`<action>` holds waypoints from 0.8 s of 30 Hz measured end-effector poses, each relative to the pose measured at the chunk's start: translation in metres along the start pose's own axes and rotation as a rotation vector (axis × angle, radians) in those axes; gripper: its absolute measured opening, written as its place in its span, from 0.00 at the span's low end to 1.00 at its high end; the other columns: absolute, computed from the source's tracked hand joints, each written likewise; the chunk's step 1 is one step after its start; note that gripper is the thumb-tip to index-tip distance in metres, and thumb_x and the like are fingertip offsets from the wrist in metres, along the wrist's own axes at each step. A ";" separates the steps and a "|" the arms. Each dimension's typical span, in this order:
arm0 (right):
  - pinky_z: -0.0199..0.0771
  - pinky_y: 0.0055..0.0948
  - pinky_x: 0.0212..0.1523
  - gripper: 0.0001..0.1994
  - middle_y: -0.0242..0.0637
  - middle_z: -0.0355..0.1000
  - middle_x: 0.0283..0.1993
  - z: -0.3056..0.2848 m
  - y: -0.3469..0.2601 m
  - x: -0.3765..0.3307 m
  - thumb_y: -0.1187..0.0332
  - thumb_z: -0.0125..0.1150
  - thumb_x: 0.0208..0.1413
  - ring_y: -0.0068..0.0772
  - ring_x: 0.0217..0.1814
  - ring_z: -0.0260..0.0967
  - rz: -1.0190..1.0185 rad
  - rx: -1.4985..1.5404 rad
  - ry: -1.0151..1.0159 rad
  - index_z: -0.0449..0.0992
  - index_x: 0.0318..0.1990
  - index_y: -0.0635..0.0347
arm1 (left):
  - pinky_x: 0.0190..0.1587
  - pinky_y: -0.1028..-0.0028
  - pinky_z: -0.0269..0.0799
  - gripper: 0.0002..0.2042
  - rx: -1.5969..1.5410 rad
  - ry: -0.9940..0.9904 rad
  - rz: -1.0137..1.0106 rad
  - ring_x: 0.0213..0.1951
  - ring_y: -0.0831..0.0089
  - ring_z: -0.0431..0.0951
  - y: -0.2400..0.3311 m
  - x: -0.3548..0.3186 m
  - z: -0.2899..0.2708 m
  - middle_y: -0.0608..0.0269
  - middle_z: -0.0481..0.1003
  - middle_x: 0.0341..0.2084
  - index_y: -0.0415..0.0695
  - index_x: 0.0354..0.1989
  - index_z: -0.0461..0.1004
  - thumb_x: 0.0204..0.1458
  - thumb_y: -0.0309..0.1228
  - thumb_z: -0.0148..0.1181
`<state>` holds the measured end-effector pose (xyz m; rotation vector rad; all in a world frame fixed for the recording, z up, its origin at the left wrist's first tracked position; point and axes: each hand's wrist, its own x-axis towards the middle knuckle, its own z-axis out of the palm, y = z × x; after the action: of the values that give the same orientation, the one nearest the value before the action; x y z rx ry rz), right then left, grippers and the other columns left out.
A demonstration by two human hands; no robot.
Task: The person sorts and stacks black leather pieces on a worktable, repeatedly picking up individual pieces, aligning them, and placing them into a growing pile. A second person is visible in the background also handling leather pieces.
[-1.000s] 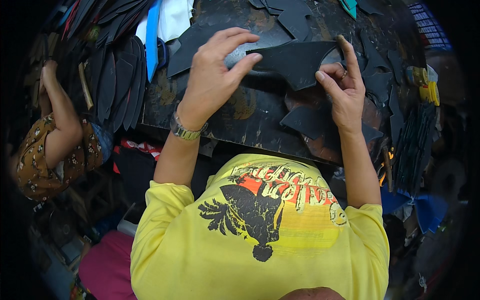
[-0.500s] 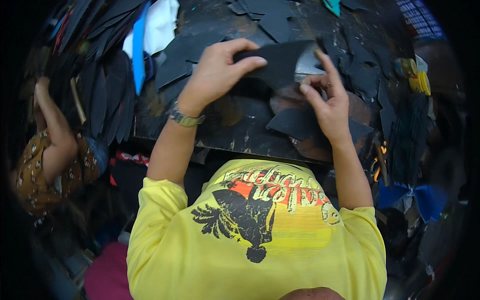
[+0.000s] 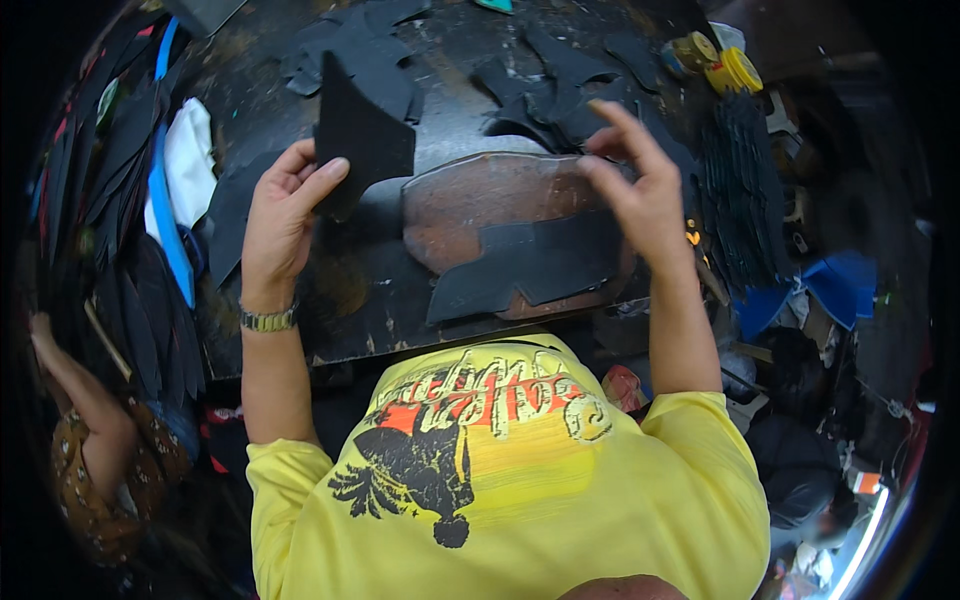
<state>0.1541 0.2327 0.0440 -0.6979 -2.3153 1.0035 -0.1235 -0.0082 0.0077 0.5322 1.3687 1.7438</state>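
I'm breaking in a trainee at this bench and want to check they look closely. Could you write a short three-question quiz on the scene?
1. Which hand holds up a black cut piece?
2. True or false: the right hand is gripping that piece too.
3. What lies on the brown board?
A. A white cloth
B. A flat black piece
C. A blue strip

Key:
1. The left hand, pinching it between thumb and fingers.
2. False; the right hand is open, apart from that piece, with nothing seen in its grasp.
3. B.
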 end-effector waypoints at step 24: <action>0.75 0.43 0.55 0.38 0.45 0.80 0.48 -0.067 0.173 0.152 0.64 0.74 0.49 0.49 0.53 0.77 0.354 -0.587 0.132 0.67 0.70 0.46 | 0.39 0.76 0.88 0.11 -0.286 -0.027 -0.130 0.44 0.63 0.86 -0.026 0.063 0.088 0.50 0.81 0.39 0.35 0.49 0.71 0.65 0.29 0.59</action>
<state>0.1282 0.4645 -0.0107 -1.3948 -2.4219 0.3728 -0.0834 0.0952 0.0009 0.3008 1.0857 1.7796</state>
